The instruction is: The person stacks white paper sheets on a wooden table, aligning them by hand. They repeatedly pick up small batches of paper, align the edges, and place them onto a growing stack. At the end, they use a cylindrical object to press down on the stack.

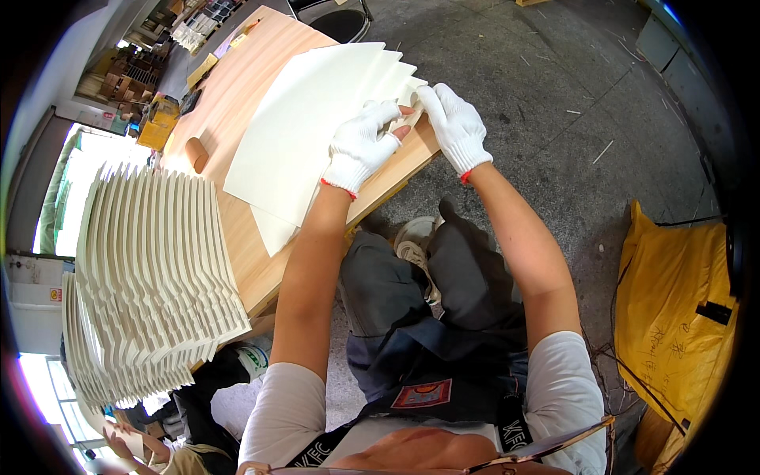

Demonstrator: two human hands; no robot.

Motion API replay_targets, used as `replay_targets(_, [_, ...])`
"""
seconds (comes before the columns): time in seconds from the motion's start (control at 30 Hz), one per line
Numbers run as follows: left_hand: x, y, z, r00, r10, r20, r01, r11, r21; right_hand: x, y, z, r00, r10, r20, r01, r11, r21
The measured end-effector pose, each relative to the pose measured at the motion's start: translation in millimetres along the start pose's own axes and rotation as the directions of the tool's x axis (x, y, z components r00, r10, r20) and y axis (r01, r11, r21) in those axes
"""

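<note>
A fanned pile of large cream card sheets (pixel 305 119) lies on the wooden table (pixel 245 210), its stepped corners toward the far right. My left hand (pixel 358 146), in a white knitted glove with thumb and forefinger tips bare, has those two fingers around the near right edge of the sheets. Also gloved in white, my right hand (pixel 457 125) reaches over the table's right corner. Its fingers are stretched out and touch the sheets' right edge; its thumb is hidden.
A tall stack of curved cream card pieces (pixel 158 269) stands at the table's left. A brown rounded piece (pixel 196 154) and a yellow box (pixel 159 121) are beyond it. Yellow sheeting (pixel 673 309) hangs at right. At lower left another person's hands (pixel 119 439) show.
</note>
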State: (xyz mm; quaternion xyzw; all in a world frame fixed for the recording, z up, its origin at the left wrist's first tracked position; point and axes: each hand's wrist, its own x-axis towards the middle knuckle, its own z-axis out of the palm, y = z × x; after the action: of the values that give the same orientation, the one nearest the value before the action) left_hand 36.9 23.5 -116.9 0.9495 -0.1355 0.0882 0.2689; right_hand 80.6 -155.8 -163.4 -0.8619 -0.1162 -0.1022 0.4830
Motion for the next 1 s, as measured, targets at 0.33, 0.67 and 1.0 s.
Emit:
replay_targets(0.33, [-4.7,4.3,-0.4,0.991,0.116,-0.07,-0.118,0.993,-0.017,0.9,-4.7,-12.2,0.996,0.073,0.047,-0.081,0.976,0.204])
replay_targets(0.67, [-1.8,3.5,-3.5,1.0,-0.005,0.012,0.005,0.999,-0.036,10.1,9.2,-45.4,0.966,-0.104,0.237,0.18,0.928,-0.327])
replay_targets(1.0, [0.0,-1.2,0.8,0.999,0.026,-0.04,-0.026,1.0,-0.013,17.6,-0.2,-31.6,0.908,-0.367,0.201,0.418,0.818,-0.394])
